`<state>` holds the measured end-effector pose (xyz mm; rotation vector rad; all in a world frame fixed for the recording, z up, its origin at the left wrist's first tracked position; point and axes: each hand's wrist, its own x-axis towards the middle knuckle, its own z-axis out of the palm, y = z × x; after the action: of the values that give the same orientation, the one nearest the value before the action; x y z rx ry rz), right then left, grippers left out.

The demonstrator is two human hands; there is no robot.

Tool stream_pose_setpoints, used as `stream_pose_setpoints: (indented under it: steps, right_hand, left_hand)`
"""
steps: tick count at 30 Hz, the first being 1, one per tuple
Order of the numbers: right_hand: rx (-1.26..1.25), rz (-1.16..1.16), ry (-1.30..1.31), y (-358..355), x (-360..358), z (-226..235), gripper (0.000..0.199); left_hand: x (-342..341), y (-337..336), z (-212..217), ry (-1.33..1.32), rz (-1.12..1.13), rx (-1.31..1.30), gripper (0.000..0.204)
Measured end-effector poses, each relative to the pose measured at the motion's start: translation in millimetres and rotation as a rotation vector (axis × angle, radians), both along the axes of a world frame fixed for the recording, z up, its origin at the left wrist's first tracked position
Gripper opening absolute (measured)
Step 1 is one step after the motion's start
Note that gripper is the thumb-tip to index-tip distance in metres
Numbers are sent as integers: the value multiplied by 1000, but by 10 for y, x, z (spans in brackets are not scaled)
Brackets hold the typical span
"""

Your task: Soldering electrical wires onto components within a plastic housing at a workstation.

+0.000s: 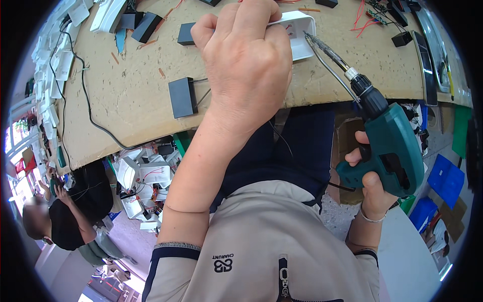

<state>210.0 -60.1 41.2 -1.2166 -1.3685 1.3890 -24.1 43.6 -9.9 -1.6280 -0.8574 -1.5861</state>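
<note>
My right hand [375,194] is wrapped around the handle of a green soldering gun [400,133] with a thin metal feed tube beside its tip. The gun points up and left, its tip at the open side of a small white plastic case [303,49]. Small red wire ends show inside that case. My left hand [246,63] is closed over the left part of the case; its fingertips are partly hidden at the top of the view. Just left of my left wrist, a black rectangular block [182,97] with dark leads lies on the cardboard-covered table.
More black blocks [147,27] lie at the far left of the cardboard [126,90]. White cases [63,65] line the left edge, near a long black cable [88,100]. Circuit boards with red wires [377,15] sit far right. A box of white parts [151,173] stands below; a co-worker [75,216] sits left.
</note>
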Motion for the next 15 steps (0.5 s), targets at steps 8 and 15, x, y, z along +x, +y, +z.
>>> stream_pose_setpoints:
  steps: [8,15]
  right_hand:
    - [8,16,-52,36,-51,26,68]
    - [26,18,-59,69,-78,3,65]
  left_hand:
    - [20,11,5,-31,-48,1,5]
    - [141,-430,391,56,226,-768,5]
